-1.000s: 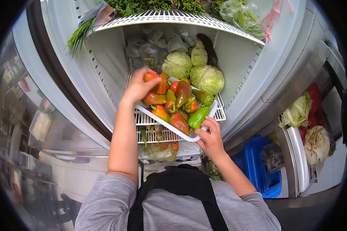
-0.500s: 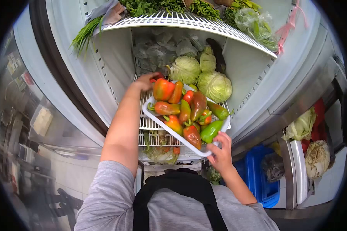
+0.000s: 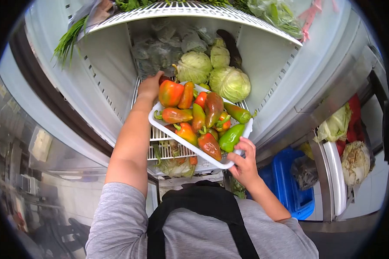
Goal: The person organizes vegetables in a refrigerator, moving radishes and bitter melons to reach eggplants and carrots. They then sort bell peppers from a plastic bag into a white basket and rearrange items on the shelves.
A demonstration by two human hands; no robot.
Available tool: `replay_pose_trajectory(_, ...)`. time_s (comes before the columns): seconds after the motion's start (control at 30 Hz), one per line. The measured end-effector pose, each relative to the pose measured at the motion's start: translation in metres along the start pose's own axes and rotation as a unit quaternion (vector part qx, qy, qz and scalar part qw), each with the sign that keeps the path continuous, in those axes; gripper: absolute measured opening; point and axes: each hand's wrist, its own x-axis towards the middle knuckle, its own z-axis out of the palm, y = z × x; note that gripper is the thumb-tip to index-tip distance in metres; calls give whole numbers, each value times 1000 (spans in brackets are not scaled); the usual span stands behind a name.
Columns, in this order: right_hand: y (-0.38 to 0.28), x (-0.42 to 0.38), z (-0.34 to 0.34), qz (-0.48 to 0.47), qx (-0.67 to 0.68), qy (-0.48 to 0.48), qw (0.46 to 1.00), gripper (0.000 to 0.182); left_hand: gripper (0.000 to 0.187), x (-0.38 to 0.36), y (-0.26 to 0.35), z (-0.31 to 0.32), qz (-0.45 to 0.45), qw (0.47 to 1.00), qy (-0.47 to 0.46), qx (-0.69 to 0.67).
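A white plastic tray (image 3: 183, 151) piled with red, orange and green peppers is tilted diagonally at the front of the fridge shelf. My right hand (image 3: 244, 163) grips its near right corner, thumb and fingers around the rim beside a bright green pepper (image 3: 231, 138). My left hand (image 3: 149, 87) reaches to the far left side of the tray, its fingers closed around a dark red pepper (image 3: 163, 79), partly hidden. Behind the tray lie a round cabbage (image 3: 193, 67), another cabbage (image 3: 230, 84) and a dark eggplant (image 3: 230, 47).
Clear plastic bags (image 3: 157, 54) fill the back left of the shelf. A white wire shelf (image 3: 190, 9) with greens hangs above. Below are more vegetables (image 3: 173, 166). A blue crate (image 3: 289, 183) and a wilted cabbage (image 3: 355, 163) are at the right.
The view has shifted, so the tray, cabbages and shelf appear further left and higher. Both hands keep about the same places relative to the tray.
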Motion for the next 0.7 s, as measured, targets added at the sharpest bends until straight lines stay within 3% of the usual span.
replay_pose_trajectory(0.23,13,11,2,4,35,-21,999,47,47,2,-11,12,-13,999,38,-6)
replay_pose_trajectory(0.33,13,13,2,5,28,-33,999,46,45,8,-25,14,31,997,45,-48)
replay_pose_trajectory(0.43,9,13,2,8,30,-32,999,46,50,6,-25,11,1,999,34,27)
replay_pose_trajectory(0.53,5,14,5,-1,31,-20,999,47,58,37,-57,22,-23,997,60,-47)
replay_pose_trajectory(0.6,3,16,8,3,36,-17,999,47,64,49,-65,8,-24,965,226,-129)
replay_pose_trajectory(0.67,0,19,12,6,43,-16,999,47,62,21,-31,-42,-87,930,297,-198)
replay_pose_trajectory(0.7,-2,21,16,2,44,-14,999,47,61,11,-21,-64,-62,921,305,-233)
